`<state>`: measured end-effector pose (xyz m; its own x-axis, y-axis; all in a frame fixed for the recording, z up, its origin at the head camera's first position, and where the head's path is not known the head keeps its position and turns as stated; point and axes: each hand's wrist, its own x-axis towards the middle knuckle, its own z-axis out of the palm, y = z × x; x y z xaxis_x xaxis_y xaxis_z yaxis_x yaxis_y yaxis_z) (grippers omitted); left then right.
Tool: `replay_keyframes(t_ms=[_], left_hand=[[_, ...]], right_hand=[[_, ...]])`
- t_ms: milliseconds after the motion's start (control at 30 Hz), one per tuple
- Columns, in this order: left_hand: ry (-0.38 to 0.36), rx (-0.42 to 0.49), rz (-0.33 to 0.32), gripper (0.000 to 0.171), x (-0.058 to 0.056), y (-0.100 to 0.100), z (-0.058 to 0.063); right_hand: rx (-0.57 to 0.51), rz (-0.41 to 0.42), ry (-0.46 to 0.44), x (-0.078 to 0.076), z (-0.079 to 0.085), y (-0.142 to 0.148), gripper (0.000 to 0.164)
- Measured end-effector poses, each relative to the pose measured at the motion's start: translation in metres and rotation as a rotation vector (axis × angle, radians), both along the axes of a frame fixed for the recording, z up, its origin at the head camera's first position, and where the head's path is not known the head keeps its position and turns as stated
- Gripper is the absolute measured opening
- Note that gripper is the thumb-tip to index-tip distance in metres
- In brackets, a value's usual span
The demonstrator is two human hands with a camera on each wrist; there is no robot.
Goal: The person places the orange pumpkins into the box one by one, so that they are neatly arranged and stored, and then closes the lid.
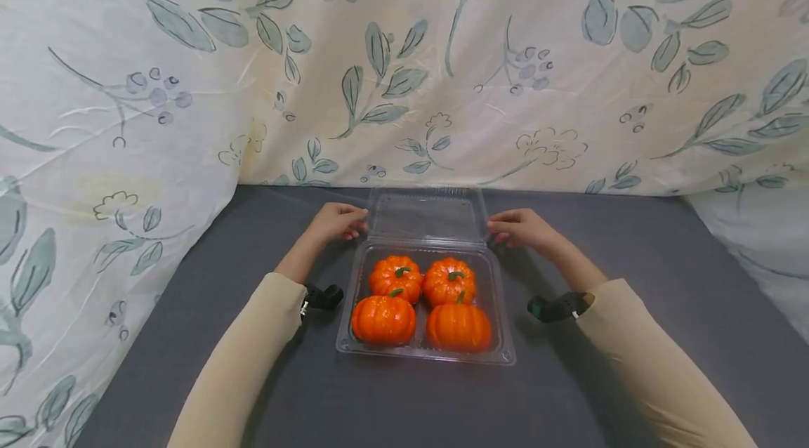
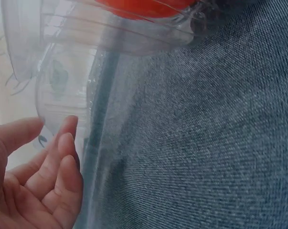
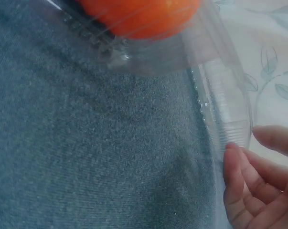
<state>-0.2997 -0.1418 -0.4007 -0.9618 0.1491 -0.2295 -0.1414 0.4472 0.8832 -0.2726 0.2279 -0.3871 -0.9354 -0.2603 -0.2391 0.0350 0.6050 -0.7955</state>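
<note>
A clear plastic clamshell box (image 1: pixel 426 357) sits on the dark cloth with its hinged lid (image 1: pixel 430 216) folded up and back. Inside the tray are several small orange pumpkins with green stems, among them a front-left pumpkin (image 1: pixel 383 320) and a front-right pumpkin (image 1: pixel 458 328). My left hand (image 1: pixel 341 222) pinches the lid's left edge between thumb and fingers, also visible in the left wrist view beside the lid's ridged side (image 2: pixel 62 95). On the opposite edge, my right hand (image 1: pixel 520 227) pinches the lid in the same manner, with its thumb and fingertips at the rim in the right wrist view.
Grey-blue cloth (image 1: pixel 354 406) covers the table around the box. Behind it hangs a pale curtain (image 1: pixel 404 69) printed with leaves and flowers, which also closes off the left and right sides. A dark wrist camera (image 1: pixel 324 297) juts inward from the left sleeve, another from the right.
</note>
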Motion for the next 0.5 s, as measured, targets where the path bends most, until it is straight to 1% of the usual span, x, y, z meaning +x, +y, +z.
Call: replay_keyframes(t_ms=[167,267,433,500], left_hand=[[0.027,-0.005,0.003,0.035,0.001,0.001,0.005],[0.049,-0.008,-0.005,0.034,0.002,0.001,0.009],[0.130,0.012,-0.024,0.032,0.003,-0.003,0.014],[0.166,0.027,-0.033,0.032,0.005,-0.004,0.018]], right_hand=[[-0.020,-0.017,0.059,0.001,0.001,0.000,0.046],[-0.028,-0.027,0.110,0.002,0.002,0.000,0.044],[-0.079,-0.068,0.219,0.007,0.006,-0.003,0.036],[-0.092,-0.081,0.263,0.009,0.007,-0.003,0.034]])
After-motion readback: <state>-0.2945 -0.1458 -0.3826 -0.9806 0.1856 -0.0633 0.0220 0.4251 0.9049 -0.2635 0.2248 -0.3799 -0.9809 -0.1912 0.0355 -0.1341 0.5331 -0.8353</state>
